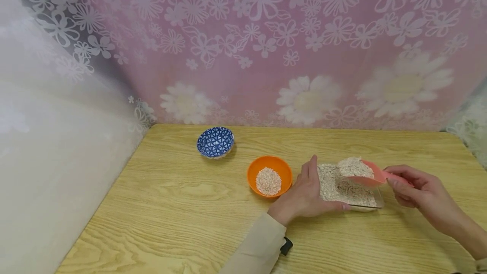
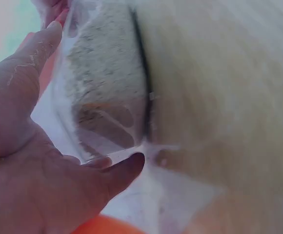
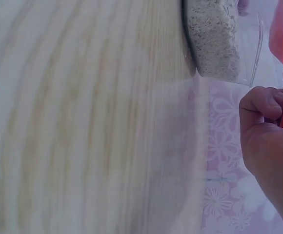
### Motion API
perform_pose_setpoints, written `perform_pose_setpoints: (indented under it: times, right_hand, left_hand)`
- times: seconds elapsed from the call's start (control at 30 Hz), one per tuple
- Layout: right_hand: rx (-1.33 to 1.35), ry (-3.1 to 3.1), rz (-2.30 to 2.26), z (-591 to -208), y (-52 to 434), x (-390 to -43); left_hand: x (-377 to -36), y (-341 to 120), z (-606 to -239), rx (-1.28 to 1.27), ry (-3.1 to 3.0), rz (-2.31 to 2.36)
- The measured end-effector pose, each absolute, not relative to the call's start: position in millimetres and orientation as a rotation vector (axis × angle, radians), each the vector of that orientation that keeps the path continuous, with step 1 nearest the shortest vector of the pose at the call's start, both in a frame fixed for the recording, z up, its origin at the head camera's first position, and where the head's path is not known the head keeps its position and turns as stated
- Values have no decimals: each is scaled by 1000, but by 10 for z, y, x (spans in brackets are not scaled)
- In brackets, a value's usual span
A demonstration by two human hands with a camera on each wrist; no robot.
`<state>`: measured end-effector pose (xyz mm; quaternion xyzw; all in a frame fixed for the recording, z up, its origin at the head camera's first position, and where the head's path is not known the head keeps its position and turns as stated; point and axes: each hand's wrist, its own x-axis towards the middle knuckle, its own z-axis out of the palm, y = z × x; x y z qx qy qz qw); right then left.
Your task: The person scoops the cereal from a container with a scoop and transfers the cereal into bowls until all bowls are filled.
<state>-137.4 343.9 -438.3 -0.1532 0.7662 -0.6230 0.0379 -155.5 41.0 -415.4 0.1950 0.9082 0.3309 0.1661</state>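
A clear plastic box (image 1: 363, 209) of pale flakes that look like oats stands at the right of the table. My left hand (image 1: 304, 193) holds the box at its left end, the thumb along the near side and the fingers at the left end and far side. In my right hand (image 1: 426, 193) is the handle of a pink scoop (image 1: 376, 175), held above the box with a heap of flakes (image 1: 354, 167) in it. The right wrist view shows the curled fingers (image 3: 266, 102) around the handle. Left of the left hand sits an orange bowl (image 1: 272, 162) with some flakes at its bottom.
A blue-and-white patterned bowl (image 1: 215, 142) stands farther back on the left, tilted in appearance. The wooden table (image 1: 171, 210) ends at a pink flowered backdrop (image 1: 236, 67) behind. A pale covering (image 1: 57, 147) borders its left side.
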Motion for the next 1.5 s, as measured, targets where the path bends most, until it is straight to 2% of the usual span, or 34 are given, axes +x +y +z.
perform_pose_setpoints:
  times: [0.1,0.3,0.57,0.97,1.2,1.5]
  right_hand:
    - [-520,2145,-2092,-4404,3446,-1386]
    - [-563,2091,-2168,-4404,3391,-1394]
    - [-592,2068,-2188,-4371,3305,-1403]
    - [-493,2445,-1891,-4219,3112,-1415]
    - [-457,2652,-1665,-4104,2949,-1447]
    - [-498,2670,-1606,-3953,2724,-1525]
  left_hand:
    - [-1539,391,-4093,584,2577,989]
    - [-1500,274,-3924,631,2544,1085]
    - [-1576,-169,-3923,683,2643,1162]
    - [-1694,-932,-4143,549,2772,1126]
    - [-1753,-1031,-4203,502,2683,1036]
    - [-1847,-1062,-4233,527,2575,1032]
